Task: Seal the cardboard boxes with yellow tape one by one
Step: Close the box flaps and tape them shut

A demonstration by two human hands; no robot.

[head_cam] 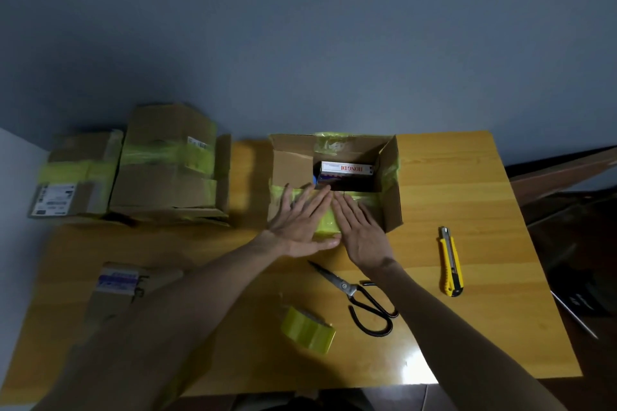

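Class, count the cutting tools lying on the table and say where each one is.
2. The scissors lie in front of the open box; the yellow utility knife lies to their right. Boxes could hide others.

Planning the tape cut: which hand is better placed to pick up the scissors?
Probably the right hand: the scissors lie just behind its wrist, handles beside that forearm. The left hand rests flat, farther away.

Dim, cool room light leaves the blue-grey wall murky, while a white glare patch gleams on the wooden surface near its front edge. The cardboard boxes at left are smeared with blur and cast a dark shadow rightward. Wide-angle distortion bows the surface's edges; the corners darken.
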